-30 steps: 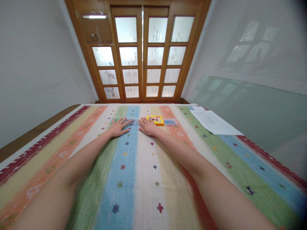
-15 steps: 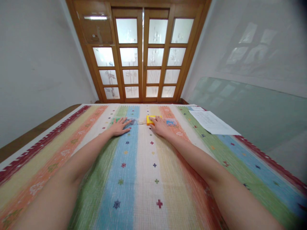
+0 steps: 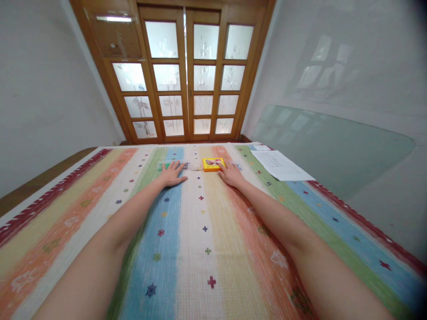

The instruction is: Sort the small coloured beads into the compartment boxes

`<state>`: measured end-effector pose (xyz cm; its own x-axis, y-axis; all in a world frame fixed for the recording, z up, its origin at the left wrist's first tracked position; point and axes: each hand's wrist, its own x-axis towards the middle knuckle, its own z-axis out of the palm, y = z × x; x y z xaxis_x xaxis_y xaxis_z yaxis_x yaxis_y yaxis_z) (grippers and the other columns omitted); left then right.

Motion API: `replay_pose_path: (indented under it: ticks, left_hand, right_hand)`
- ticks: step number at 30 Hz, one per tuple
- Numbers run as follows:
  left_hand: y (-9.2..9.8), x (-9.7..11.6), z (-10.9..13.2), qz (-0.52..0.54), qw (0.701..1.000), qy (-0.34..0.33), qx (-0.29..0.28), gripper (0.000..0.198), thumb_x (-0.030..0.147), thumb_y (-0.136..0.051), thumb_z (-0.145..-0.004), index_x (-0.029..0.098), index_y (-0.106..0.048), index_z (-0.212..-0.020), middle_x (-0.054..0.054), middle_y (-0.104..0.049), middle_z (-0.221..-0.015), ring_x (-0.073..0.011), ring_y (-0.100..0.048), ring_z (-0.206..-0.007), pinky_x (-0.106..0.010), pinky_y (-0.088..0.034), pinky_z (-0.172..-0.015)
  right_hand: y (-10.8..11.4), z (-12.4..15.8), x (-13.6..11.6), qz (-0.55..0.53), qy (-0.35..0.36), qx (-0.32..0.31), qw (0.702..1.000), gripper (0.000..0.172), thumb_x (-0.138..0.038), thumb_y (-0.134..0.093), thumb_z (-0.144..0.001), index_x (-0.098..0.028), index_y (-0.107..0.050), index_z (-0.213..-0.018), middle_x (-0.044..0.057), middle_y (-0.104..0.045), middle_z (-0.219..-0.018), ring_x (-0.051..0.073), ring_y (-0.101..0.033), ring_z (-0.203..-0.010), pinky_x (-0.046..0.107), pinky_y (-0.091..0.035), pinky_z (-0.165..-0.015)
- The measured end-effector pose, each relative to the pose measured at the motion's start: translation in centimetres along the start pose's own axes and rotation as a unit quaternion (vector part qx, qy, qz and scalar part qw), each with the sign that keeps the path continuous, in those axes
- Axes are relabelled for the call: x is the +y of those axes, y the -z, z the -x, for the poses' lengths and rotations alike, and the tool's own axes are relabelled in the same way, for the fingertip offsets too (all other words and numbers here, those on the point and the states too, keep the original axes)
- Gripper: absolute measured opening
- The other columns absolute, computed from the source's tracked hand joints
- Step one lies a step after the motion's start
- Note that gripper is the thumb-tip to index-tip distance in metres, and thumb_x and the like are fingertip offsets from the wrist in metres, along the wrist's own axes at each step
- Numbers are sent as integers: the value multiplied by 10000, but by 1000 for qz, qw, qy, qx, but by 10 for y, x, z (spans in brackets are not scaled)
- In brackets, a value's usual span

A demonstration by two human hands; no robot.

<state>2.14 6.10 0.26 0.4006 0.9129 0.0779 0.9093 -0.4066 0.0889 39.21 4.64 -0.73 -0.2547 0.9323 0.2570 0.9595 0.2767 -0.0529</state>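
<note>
My left hand [image 3: 172,174] lies open with its fingers spread, over a flat, clear packet with green in it [image 3: 163,166] near the far edge of the table. A dark-patterned part of what seems to be the same packet shows to the right of the fingers. My right hand [image 3: 231,174] is open too. One of its fingertips reaches the right end of a small yellow box [image 3: 212,164] with a printed top. Behind the right fingers a clear packet with blue in it [image 3: 238,166] is partly hidden. A small whitish, see-through item [image 3: 196,167] lies left of the box.
A striped cloth [image 3: 196,249] covers the table. Printed paper sheets [image 3: 280,165] lie at the far right. A pale glass sheet [image 3: 333,146] stands by the right wall. Wooden doors with glass panes [image 3: 187,75] rise beyond the table.
The view has turned slightly right. My right hand has slid right off the box's top, so more of its print shows. My left hand stays spread on the packet.
</note>
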Motion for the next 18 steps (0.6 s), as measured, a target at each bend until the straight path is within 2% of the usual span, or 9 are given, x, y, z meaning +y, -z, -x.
replay_pose_path:
  ticks: [5,12,18]
  left_hand:
    - [-2,25,-27,11,999,-34,-5,896,774,-428,-947,313,-251,-1694,-115,-134,-1773,-415,-101,-1631,-723,-60,-1254]
    - [-6,61,-57,15,999,-45,-21,890,771,-395,-954,305,-237,-1696,-113,-101,-1776,-423,-73,-1633,-758,-44,-1237]
    - [-4,83,-67,19,999,-27,-22,881,735,-389,-973,274,-217,-1702,-127,-94,-1777,-410,-52,-1638,-741,-50,-1250]
  right_hand:
    - [1,5,30,16,-30,8,999,577,-451,-433,-1070,-222,-454,-1599,183,-383,-1662,353,-349,-1525,551,-268,-1239]
    - [2,9,75,26,-37,5,999,594,-448,-440,-1064,-227,-436,-1614,181,-393,-1652,350,-352,-1524,528,-281,-1241]
    - [6,14,89,22,-56,0,998,621,-470,-428,-1069,-226,-394,-1638,178,-357,-1678,347,-327,-1544,537,-257,-1251]
